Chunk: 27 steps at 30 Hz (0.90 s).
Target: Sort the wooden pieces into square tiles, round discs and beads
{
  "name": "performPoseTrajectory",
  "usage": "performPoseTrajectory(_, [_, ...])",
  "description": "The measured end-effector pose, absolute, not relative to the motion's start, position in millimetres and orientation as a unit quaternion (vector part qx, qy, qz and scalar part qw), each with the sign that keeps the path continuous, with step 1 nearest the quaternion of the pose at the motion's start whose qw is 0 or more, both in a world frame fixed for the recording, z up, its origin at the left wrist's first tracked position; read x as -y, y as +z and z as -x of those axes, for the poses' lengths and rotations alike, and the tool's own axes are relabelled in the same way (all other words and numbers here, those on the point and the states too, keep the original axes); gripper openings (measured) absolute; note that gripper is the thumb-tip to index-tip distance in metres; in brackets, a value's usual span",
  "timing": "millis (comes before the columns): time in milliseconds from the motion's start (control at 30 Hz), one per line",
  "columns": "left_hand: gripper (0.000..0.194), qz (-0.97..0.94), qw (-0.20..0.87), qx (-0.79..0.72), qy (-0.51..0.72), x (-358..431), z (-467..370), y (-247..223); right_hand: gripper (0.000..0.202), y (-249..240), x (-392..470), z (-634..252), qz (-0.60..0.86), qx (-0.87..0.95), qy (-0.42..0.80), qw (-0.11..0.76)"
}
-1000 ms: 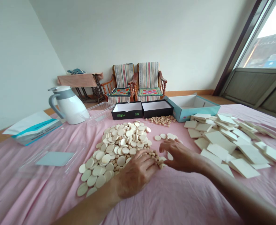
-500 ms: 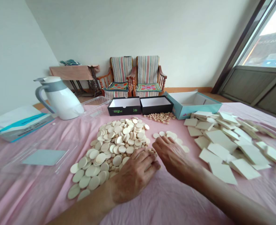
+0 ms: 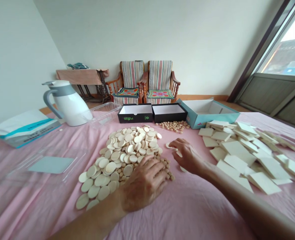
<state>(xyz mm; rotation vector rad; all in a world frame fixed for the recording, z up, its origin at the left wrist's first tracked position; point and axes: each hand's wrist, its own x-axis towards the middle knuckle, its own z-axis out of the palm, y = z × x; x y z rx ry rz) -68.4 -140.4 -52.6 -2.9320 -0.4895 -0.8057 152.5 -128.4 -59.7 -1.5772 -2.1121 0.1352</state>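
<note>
Fingers stretched and lying over the near right side of the pile of round wooden discs [image 3: 112, 156], my left hand [image 3: 146, 178] is open; what lies under its palm is hidden. Small wooden beads [image 3: 168, 164] show beside its fingertips, mixed in with the discs. To the right, my right hand [image 3: 186, 156] curls down around a few loose wooden discs [image 3: 179, 153], with its fingers bent over them. One of these discs pokes out past the fingertips, and another is partly visible below the hand.
Square wooden tiles [image 3: 237, 161] are heaped at the right. Behind stand two black boxes [image 3: 134, 117], a light-blue box [image 3: 212, 120] and a heap of beads [image 3: 174, 126]. At the left are a white jug [image 3: 73, 108], clear plastic trays [image 3: 49, 165] and a packet [image 3: 29, 133].
My right hand has moved slightly right and curled over the loose discs, covering most of them. My left hand has shifted a little, uncovering more beads. The view has turned slightly left.
</note>
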Motion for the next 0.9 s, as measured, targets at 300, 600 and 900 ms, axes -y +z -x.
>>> performPoseTrajectory(300, [0.015,0.953,0.022,0.16,-0.255,130.0,74.4,-50.5,0.042,-62.0,95.7,-114.9,0.581,0.79,0.097,0.169])
performPoseTrajectory(600, [0.012,0.962,0.009,0.144,-0.23,133.5,71.8,-54.4,0.031,-51.9,99.6,-136.2,0.618,0.767,0.044,0.167])
performPoseTrajectory(900, [0.014,0.961,0.001,0.155,-0.229,133.8,70.7,-56.2,0.025,-49.8,106.8,-133.5,0.583,0.801,0.093,0.101])
